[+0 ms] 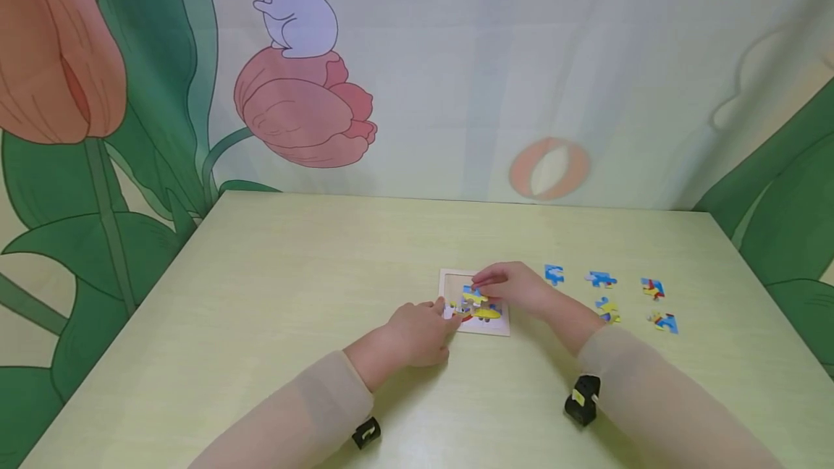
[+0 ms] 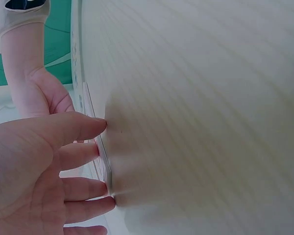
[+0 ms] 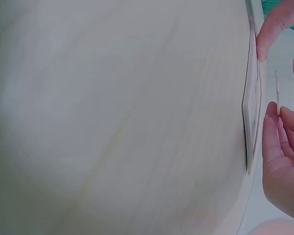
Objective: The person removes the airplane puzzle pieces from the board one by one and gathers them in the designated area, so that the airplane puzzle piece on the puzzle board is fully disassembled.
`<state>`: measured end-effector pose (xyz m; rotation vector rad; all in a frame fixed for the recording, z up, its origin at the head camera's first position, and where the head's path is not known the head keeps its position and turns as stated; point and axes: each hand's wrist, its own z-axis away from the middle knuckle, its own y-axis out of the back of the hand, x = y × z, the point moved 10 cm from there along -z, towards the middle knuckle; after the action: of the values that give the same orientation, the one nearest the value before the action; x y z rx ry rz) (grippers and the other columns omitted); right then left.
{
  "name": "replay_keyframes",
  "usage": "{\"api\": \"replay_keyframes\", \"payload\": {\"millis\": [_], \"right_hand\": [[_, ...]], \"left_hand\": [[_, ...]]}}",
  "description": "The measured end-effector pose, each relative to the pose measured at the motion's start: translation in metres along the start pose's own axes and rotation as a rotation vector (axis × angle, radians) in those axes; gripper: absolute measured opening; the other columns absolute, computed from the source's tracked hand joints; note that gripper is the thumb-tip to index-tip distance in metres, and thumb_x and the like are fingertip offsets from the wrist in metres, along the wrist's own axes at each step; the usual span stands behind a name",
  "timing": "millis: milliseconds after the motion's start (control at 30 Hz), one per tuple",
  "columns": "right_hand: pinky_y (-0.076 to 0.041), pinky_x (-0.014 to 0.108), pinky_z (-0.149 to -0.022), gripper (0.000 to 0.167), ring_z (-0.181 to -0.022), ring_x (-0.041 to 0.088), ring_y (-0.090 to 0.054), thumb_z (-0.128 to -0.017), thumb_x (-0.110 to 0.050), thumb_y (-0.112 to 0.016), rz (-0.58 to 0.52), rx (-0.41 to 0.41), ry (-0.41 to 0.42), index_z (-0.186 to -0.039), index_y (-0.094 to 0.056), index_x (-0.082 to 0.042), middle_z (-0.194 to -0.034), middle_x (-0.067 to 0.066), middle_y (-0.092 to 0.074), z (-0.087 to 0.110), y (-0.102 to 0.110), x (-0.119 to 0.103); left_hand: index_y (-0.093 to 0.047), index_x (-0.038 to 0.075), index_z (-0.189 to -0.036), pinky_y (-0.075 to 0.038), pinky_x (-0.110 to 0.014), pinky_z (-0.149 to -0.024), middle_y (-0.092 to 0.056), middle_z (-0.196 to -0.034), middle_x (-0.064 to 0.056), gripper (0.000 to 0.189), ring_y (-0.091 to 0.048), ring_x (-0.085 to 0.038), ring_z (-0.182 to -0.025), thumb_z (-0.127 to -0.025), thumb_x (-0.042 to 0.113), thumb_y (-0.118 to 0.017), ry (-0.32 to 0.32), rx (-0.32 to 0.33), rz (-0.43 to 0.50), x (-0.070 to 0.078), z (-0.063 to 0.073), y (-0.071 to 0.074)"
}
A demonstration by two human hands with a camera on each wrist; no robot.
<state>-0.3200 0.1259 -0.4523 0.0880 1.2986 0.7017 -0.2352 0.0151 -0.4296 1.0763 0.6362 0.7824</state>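
A small jigsaw tray with a pale rim lies on the table, partly filled with pieces picturing a yellow and red design. My right hand pinches a blue and yellow puzzle piece between thumb and fingertips. In the right wrist view that piece stands apart above the tray, seen edge-on. My left hand rests at the tray's left side, one finger reaching over the pieces inside. The left wrist view shows its fingers fairly straight along the tray's edge.
Several loose puzzle pieces lie right of the tray, among them a blue one, one with red and a yellow one beside my right forearm. Behind the table hangs a printed curtain.
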Motion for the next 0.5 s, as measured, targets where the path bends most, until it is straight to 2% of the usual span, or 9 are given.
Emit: {"api": "replay_keyframes", "payload": {"millis": [300, 500], "right_hand": [[-0.051, 0.033, -0.082, 0.031, -0.097, 0.023, -0.063, -0.089, -0.008, -0.062, -0.06, -0.007, 0.03, -0.117, -0.058, 0.006, -0.111, 0.017, -0.064, 0.011, 0.014, 0.005], [-0.051, 0.033, -0.083, 0.032, -0.099, 0.024, -0.062, -0.09, -0.01, -0.062, -0.015, -0.007, 0.026, -0.117, -0.058, 0.005, -0.112, 0.016, -0.064, 0.017, 0.023, 0.009]], "left_hand": [[-0.04, 0.029, -0.142, -0.046, -0.038, -0.088, -0.037, -0.146, -0.01, 0.055, -0.042, -0.021, -0.127, -0.09, 0.038, -0.056, 0.016, -0.022, 0.014, 0.0, -0.002, -0.003], [-0.041, 0.028, -0.142, -0.047, -0.038, -0.086, -0.037, -0.145, -0.011, 0.055, -0.044, -0.022, -0.125, -0.09, 0.038, -0.056, 0.017, -0.012, 0.008, 0.0, -0.001, -0.003]]}}
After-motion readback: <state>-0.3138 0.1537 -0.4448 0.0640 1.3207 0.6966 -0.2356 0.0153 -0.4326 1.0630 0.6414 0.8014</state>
